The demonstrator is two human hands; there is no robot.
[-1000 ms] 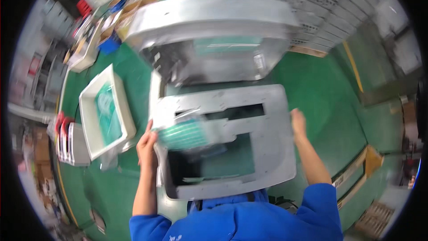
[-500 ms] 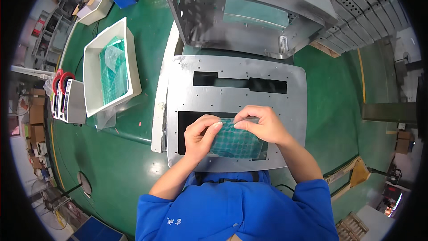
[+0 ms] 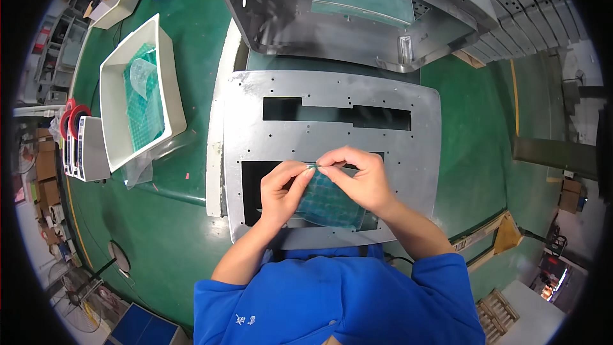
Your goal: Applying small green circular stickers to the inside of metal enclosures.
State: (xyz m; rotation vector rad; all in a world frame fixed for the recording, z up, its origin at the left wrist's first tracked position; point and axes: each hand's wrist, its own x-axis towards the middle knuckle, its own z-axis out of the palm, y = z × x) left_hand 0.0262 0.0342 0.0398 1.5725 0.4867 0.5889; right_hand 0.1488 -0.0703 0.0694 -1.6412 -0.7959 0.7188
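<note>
A thin teal sheet marked with rows of round shapes (image 3: 329, 206) hangs between my hands, above the large cutout of a flat grey metal panel (image 3: 338, 83). My left hand (image 3: 281, 193) pinches the sheet's top edge between thumb and fingers. Close beside it, my right hand (image 3: 361, 182) pinches the same edge, the fingertips of both hands almost meeting. Whether a small piece sits between the fingertips is too small to tell. The sheet's lower part droops toward the panel's near edge.
Behind the panel stands a deep grey metal housing (image 3: 274, 32) with a window opening. On the green surface at left is a white bin (image 3: 171, 89) holding more teal sheets (image 3: 143, 108). Red-ringed tape dispensers (image 3: 89, 147) stand beside it. Perforated metal parts (image 3: 511, 6) are stacked at far right.
My hands have come closer together along the sheet's top edge, the right one moving left. The whole view has shifted slightly, and the sheet stays in both hands.
</note>
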